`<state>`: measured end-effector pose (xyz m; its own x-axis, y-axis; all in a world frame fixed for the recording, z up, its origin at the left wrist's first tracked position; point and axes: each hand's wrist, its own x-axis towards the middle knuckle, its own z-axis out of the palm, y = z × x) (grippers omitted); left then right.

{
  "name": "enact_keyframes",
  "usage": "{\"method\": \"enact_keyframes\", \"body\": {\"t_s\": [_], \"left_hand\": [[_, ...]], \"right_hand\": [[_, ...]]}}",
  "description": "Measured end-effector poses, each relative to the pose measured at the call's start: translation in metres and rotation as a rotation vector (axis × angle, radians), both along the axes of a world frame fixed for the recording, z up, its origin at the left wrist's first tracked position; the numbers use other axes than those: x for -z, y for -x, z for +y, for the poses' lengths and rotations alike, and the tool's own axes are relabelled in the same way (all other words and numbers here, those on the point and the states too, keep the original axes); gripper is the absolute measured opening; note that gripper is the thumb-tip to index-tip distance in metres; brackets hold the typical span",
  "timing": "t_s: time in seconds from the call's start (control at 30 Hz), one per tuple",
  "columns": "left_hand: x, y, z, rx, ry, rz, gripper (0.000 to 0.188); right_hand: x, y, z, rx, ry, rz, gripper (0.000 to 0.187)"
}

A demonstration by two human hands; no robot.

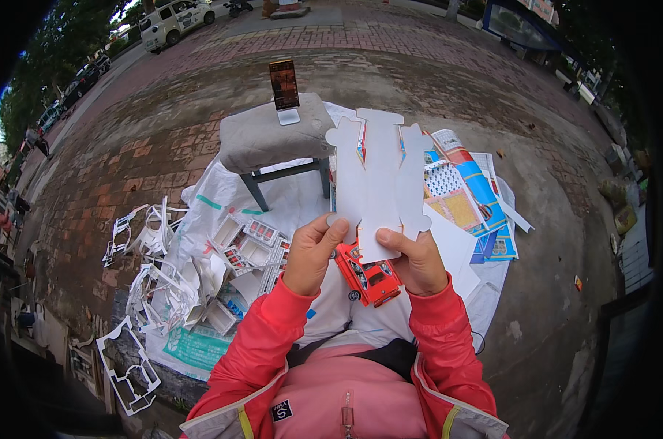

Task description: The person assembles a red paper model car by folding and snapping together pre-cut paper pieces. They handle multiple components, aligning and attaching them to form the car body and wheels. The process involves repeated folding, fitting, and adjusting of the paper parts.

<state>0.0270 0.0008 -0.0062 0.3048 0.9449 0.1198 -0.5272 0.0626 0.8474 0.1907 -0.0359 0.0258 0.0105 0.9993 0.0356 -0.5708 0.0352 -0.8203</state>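
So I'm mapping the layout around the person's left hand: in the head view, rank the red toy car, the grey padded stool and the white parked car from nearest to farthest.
From the left hand:
1. Red toy car, just to its right, below the white die-cut card both hands hold.
2. Grey padded stool, ahead, on the white sheet.
3. White parked car, far ahead on the left.

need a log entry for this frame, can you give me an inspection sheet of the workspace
surface: white sheet spread on brick paving
job's things: white card cutout held up by both hands; red paper car below it
clutter: card offcuts, printed sheets, stool with phone on a stand
grips: left hand and right hand both pinch the cutout's lower edge
cables: nothing seen
surroundings: parked cars, trees
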Motion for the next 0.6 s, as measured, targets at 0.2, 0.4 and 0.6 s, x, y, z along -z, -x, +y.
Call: {"method": "enact_keyframes", "body": {"t_s": [0.2, 0.4, 0.6], "left_hand": [[0.007, -0.004, 0.005, -0.355, -0.154, 0.320, 0.022], [-0.001, -0.006, -0.001, -0.393, -0.294, 0.427, 0.017], [-0.008, 0.003, 0.004, -0.323, -0.297, 0.587, 0.017]], "right_hand": [[0.013, 0.013, -0.003, 0.158, -0.051, -0.238, 0.032], [0.021, 0.020, -0.006, 0.309, -0.122, -0.468, 0.024], [0.021, 0.018, -0.005, 0.332, -0.217, -0.618, 0.019]]}}
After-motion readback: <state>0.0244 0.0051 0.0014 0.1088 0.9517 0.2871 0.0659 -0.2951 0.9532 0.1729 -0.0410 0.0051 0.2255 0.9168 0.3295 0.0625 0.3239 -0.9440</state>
